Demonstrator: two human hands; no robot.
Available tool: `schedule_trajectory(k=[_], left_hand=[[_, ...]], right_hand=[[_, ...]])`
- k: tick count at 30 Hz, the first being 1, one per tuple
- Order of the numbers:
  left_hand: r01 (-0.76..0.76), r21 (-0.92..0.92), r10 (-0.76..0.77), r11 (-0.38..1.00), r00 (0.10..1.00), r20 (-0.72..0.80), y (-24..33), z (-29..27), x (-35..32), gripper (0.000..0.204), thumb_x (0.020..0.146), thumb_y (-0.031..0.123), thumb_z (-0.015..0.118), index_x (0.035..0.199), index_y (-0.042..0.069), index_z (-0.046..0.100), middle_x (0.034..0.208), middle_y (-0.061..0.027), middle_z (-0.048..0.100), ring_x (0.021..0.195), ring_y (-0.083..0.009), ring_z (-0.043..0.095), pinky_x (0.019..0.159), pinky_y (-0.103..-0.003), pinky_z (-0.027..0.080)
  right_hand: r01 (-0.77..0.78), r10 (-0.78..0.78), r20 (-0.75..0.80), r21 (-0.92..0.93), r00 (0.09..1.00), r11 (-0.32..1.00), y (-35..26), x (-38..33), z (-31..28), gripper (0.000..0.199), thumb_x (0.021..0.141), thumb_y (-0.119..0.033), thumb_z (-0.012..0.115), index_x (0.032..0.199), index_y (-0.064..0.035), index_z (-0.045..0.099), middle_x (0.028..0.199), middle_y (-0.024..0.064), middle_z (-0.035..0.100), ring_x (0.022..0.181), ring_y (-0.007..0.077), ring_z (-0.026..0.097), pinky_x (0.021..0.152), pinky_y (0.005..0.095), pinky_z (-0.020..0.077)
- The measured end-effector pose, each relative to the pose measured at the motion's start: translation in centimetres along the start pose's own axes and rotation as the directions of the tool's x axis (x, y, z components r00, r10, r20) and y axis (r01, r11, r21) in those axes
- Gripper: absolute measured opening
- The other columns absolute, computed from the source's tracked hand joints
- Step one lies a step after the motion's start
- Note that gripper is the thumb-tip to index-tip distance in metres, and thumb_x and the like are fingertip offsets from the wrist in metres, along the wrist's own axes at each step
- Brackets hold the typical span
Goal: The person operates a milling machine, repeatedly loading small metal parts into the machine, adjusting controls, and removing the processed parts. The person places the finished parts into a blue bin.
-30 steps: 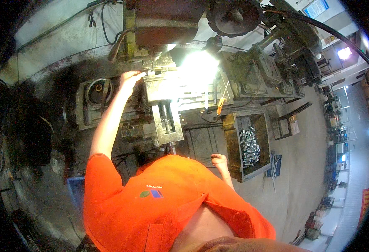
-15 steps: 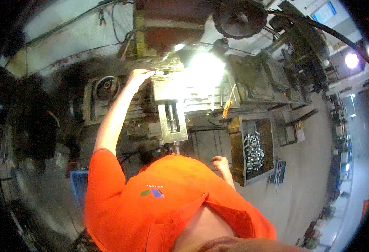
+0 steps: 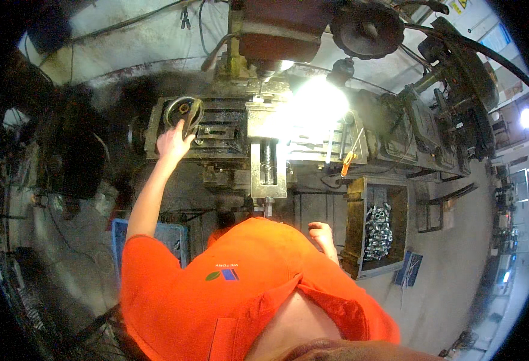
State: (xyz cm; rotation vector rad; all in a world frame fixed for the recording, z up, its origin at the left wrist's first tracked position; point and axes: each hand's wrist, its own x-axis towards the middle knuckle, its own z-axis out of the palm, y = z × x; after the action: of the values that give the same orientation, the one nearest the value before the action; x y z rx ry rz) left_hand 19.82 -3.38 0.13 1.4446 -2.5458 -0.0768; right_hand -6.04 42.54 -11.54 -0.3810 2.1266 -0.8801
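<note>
My left hand (image 3: 175, 143) is over the machine table's left end, at the near rim of a round dark dish (image 3: 169, 109). Its index finger reaches forward, and a slim brownish thing (image 3: 194, 113) runs up between finger and thumb; its kind is unclear. My right hand (image 3: 321, 234) is low beside my belly with fingers curled; a dark bit shows at them, too small to name. Between my hands a machine vise (image 3: 268, 189) is fixed on the table, its screw exposed and its near end partly hidden by my belly. A small light piece (image 3: 258, 98) sits at its far jaw.
A glaring lamp (image 3: 318, 108) washes out the vise's right side. An orange-handled tool (image 3: 347, 163) lies at the table's front edge. Right of me stands a box (image 3: 354, 228) of several metal parts (image 3: 379, 231). A blue crate (image 3: 120, 240) is at lower left. The machine head (image 3: 282, 36) overhangs.
My left hand has left the vise's far jaw and moved left and nearer to the round dish. My right hand stays curled beside my belly. The view has shifted.
</note>
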Motion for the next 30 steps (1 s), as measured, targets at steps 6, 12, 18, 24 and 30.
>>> schedule_trajectory(k=[6, 12, 18, 24, 30], left_hand=[[-0.022, 0.068, 0.02, 0.997, 1.0, 0.019, -0.9, 2.2, 1.1, 0.035, 0.082, 0.022, 0.052, 0.114, 0.007, 0.054, 0.075, -0.0158, 0.063, 0.069, -0.0315, 0.062, 0.065, -0.043, 0.048], [0.034, -0.753, -0.225, 0.657, 0.962, -0.152, 2.8, -0.4, 0.1, 0.023, 0.085, 0.015, 0.052, 0.1, 0.002, 0.062, 0.073, -0.0098, 0.064, 0.058, -0.0175, 0.059, 0.055, -0.029, 0.046], [-0.111, -0.828, -0.013, 0.549, 0.99, -0.141, 10.1, -0.5, 2.1, 0.024, 0.088, 0.012, 0.049, 0.106, -0.002, 0.058, 0.057, 0.0011, 0.048, 0.045, -0.0056, 0.042, 0.04, -0.022, 0.034], [-0.152, -0.755, 0.018, 0.638, 0.983, -0.182, 10.8, 0.4, 2.9, 0.022, 0.082, 0.013, 0.055, 0.097, -0.002, 0.061, 0.079, -0.0195, 0.063, 0.067, -0.0248, 0.061, 0.062, -0.031, 0.046], [-0.169, -0.769, 0.051, 0.617, 0.983, -0.176, 10.1, 1.1, 3.1, 0.022, 0.084, 0.012, 0.054, 0.099, -0.002, 0.061, 0.07, -0.0133, 0.058, 0.058, -0.0182, 0.056, 0.053, -0.029, 0.042]], right_hand=[[0.016, -0.018, -0.03, -0.069, 0.999, 0.997, -0.7, -0.3, -1.5, 0.037, 0.062, -0.012, 0.056, 0.097, -0.0018, 0.065, 0.083, 0.0129, 0.066, 0.072, 0.0191, 0.061, 0.067, 0.0295, 0.0468], [-0.024, 0.024, -0.11, -0.004, 0.994, 1.0, 2.3, -0.4, -2.2, 0.038, 0.063, -0.013, 0.057, 0.097, -0.001, 0.065, 0.088, 0.0141, 0.066, 0.079, 0.0201, 0.062, 0.069, 0.0289, 0.0473], [0.012, -0.015, -0.076, -0.049, 0.997, 0.999, 0.9, -0.9, -2.3, 0.04, 0.063, -0.015, 0.057, 0.099, -0.0005, 0.064, 0.089, 0.0154, 0.066, 0.081, 0.0208, 0.062, 0.072, 0.0289, 0.0473], [-0.002, 0.003, -0.085, 0.011, 0.996, 1.0, 3.2, -0.6, -2.0, 0.04, 0.061, -0.014, 0.057, 0.098, -0.0004, 0.064, 0.088, 0.0149, 0.066, 0.081, 0.0201, 0.062, 0.073, 0.0283, 0.0472], [-0.025, 0.029, -0.1, 0.042, 0.995, 0.999, 4.3, -0.7, -2.0, 0.036, 0.062, -0.012, 0.056, 0.096, -0.0026, 0.066, 0.083, 0.0119, 0.066, 0.073, 0.017, 0.061, 0.064, 0.0282, 0.0466]])
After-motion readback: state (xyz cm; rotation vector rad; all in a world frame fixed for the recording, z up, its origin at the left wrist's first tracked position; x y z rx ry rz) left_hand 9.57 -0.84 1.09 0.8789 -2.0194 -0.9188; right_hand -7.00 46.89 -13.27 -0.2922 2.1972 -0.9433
